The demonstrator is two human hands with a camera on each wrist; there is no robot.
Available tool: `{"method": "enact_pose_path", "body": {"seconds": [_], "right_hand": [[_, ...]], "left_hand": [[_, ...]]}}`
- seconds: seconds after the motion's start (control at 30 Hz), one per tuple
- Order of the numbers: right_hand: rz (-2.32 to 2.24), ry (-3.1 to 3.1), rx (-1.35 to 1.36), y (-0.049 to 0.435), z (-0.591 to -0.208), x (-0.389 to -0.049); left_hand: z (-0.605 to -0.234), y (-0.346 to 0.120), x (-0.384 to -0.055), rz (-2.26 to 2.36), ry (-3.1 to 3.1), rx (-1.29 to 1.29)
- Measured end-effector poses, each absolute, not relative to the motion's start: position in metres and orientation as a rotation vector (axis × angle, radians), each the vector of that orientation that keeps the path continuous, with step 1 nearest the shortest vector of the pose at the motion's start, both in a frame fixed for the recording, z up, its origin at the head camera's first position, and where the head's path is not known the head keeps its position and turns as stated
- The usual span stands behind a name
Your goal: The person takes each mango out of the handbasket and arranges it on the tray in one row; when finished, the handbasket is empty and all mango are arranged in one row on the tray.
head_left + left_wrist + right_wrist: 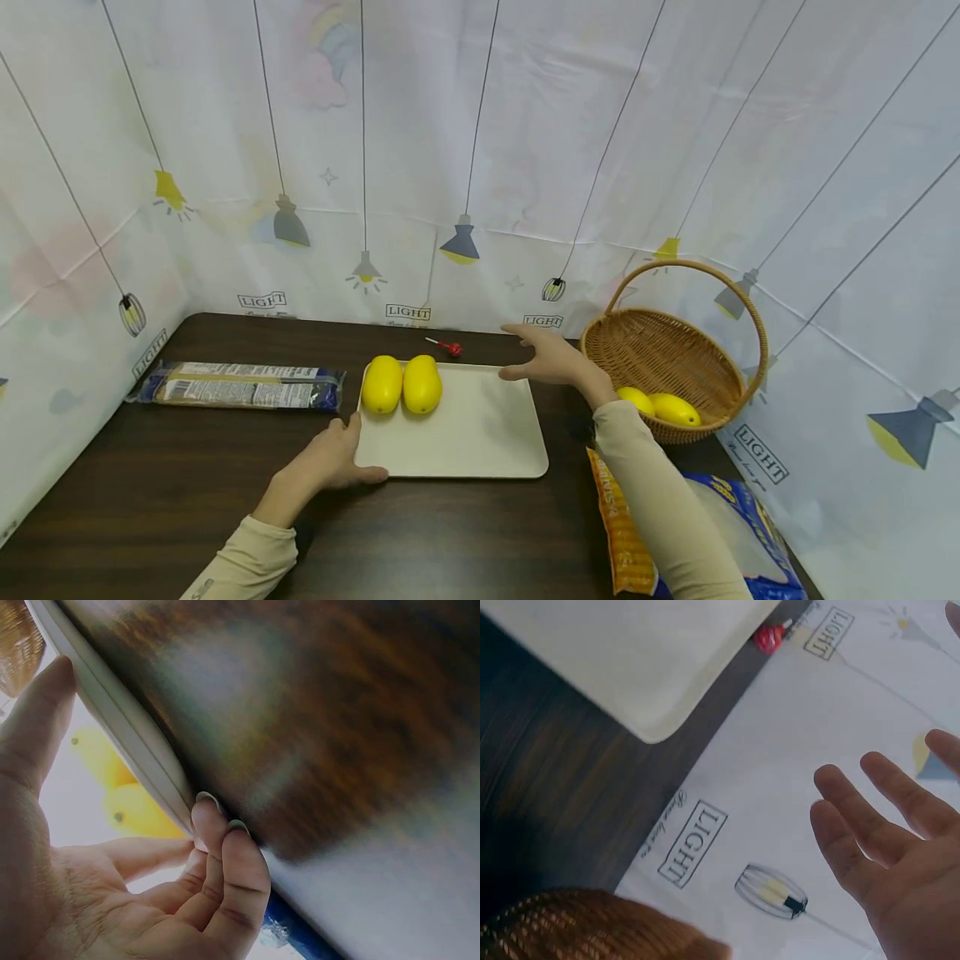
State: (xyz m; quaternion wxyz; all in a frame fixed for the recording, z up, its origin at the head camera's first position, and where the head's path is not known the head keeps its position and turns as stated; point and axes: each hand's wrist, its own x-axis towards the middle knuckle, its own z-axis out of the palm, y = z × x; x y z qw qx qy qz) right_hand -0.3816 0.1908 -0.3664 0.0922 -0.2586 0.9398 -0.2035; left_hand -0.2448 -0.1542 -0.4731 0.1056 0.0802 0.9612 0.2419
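Note:
A cream rectangular tray lies on the dark table, two yellow oval fruits side by side at its far left. My left hand touches the tray's near left corner, thumb along the front rim and fingers by the left side. Close up in the left wrist view, that hand's fingertips meet the rim and bend slightly. Above the tray's far right corner hovers my right hand, fingers spread and holding nothing. In the right wrist view this hand appears apart from the tray.
A wicker basket with a tall handle and yellow fruits in it stands at the right. Blue and orange bags lie below my right forearm. A long packet sits at left; a red lollipop lies behind the tray.

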Motion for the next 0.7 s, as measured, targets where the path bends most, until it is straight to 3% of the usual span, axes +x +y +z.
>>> {"method": "enact_pose_path", "body": {"seconds": [0.33, 0.7], "right_hand": [[-0.634, 2.918, -0.674, 0.245, -0.344, -0.366], [-0.606, 2.949, -0.52, 0.299, -0.347, -0.364]], "left_hand": [[-0.474, -0.154, -0.245, 0.715, 2.833, 0.234], [-0.475, -0.154, -0.245, 0.722, 2.815, 0.217]]}}
